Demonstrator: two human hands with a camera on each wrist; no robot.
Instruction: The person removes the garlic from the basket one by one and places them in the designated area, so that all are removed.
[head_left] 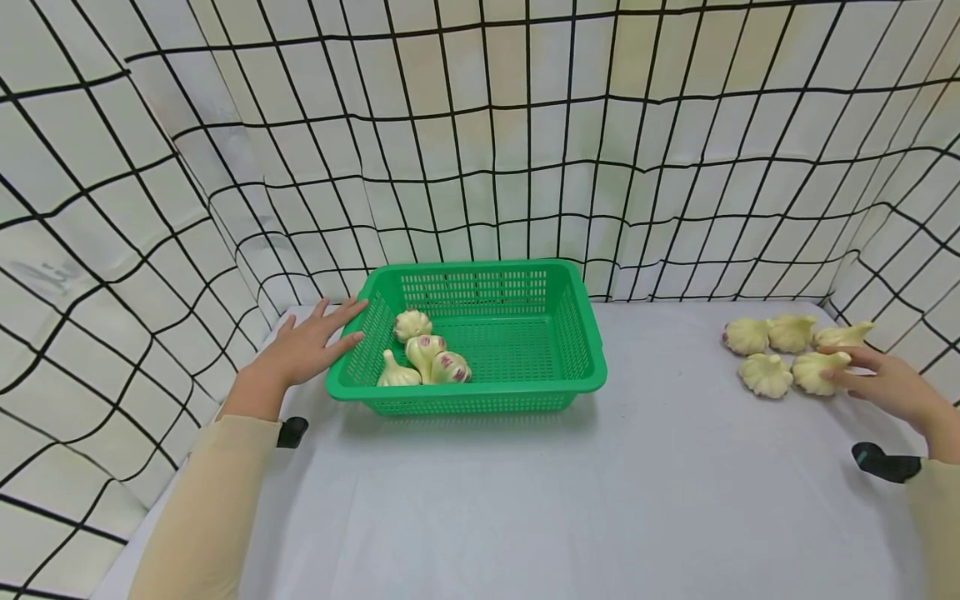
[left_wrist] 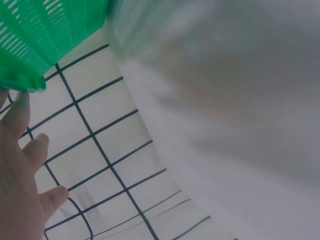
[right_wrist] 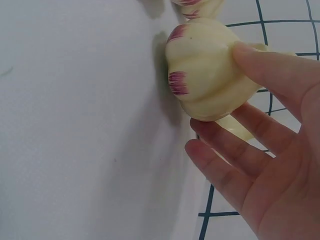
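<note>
A black grid net (head_left: 528,106) stands across the upper half of the head frame and goes down along its left and right edges, the lines being wavy in places. Behind the net there is a white wall (head_left: 549,137), with a pale yellow tint at the upper right and a faint grey mark (head_left: 48,273) at the left. A pale table (head_left: 480,508) fills the lower middle of the frame

My right grip (head_left: 888,387) pinches a cream, purple-streaked garlic bulb (right_wrist: 207,70); my left grip (head_left: 303,346) touches a green rectangular plastic basket (head_left: 465,390).
</note>
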